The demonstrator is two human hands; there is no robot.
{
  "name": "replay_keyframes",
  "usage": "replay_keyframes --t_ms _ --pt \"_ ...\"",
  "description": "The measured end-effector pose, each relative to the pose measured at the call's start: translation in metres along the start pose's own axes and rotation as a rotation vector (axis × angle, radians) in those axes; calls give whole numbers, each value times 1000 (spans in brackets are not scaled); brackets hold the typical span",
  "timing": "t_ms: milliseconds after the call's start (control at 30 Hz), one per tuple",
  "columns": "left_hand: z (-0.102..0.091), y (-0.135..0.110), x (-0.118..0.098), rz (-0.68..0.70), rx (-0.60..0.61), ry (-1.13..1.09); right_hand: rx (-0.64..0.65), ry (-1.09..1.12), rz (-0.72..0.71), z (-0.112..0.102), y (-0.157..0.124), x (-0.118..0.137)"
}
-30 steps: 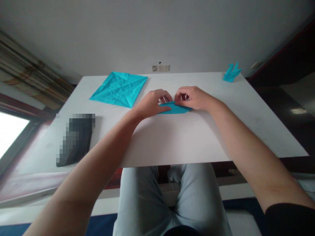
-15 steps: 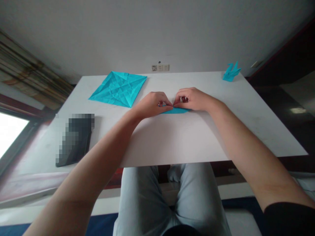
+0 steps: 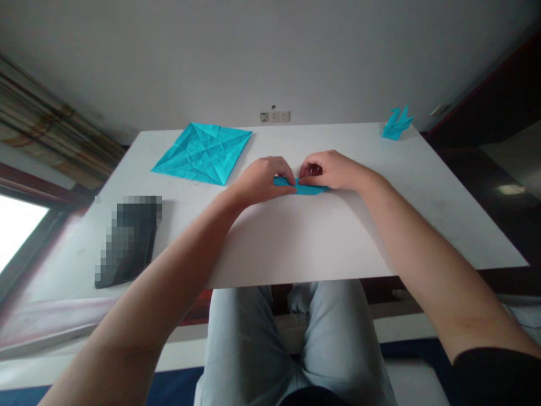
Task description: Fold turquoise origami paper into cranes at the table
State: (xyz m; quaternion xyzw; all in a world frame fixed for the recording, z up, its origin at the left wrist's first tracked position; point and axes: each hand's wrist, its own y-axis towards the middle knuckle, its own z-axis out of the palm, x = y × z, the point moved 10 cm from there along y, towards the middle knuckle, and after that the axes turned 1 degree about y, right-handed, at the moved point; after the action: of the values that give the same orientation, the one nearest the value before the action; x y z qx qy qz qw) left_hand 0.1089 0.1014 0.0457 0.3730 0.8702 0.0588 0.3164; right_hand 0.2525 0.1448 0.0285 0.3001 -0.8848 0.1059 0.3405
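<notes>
A narrow strip of folded turquoise origami paper point(image 3: 310, 189) lies flat on the white table point(image 3: 321, 242), near the middle. My left hand point(image 3: 262, 181) pinches its left end, and my right hand point(image 3: 328, 171) pinches the top edge further right. The fingertips of the two hands nearly meet, and they hide part of the strip. Beyond my left hand lies a creased turquoise paper square point(image 3: 202, 153), set like a diamond and marked with a dense fold pattern. It is out of reach of my fingers.
A turquoise origami crane point(image 3: 396, 126) stands at the far right corner of the table. A dark, pixelated object point(image 3: 129, 242) lies at the left. Wall sockets point(image 3: 274, 116) sit beyond the far edge. My knees show below the near edge.
The turquoise strip has been pressed flatter and narrower than a second ago. My fingers have shifted along it, and my hands now pinch it close together.
</notes>
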Motion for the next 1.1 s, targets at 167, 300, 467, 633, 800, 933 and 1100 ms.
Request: replay_keyframes --t_ms 167,300,467,633,800,933,1100 --pt "-3 -1 -6 40 -23 -1 3 22 32 0 -2 -3" --pt "-1 0 -4 37 -23 -10 7 34 34 -1 -3 -1" --pt "0 0 4 -29 -35 -19 19 21 -2 -5 -5 5" --pt "4 -1 8 -107 -24 -119 21 -14 -121 -9 -6 18" --pt "6 -1 0 -71 0 -90 136 37 -104 5 -8 16" --pt "8 -2 -8 -10 49 -44 219 53 -74 13 -9 10" --pt "6 -2 -5 -17 42 -26 223 52 -54 13 -7 2"
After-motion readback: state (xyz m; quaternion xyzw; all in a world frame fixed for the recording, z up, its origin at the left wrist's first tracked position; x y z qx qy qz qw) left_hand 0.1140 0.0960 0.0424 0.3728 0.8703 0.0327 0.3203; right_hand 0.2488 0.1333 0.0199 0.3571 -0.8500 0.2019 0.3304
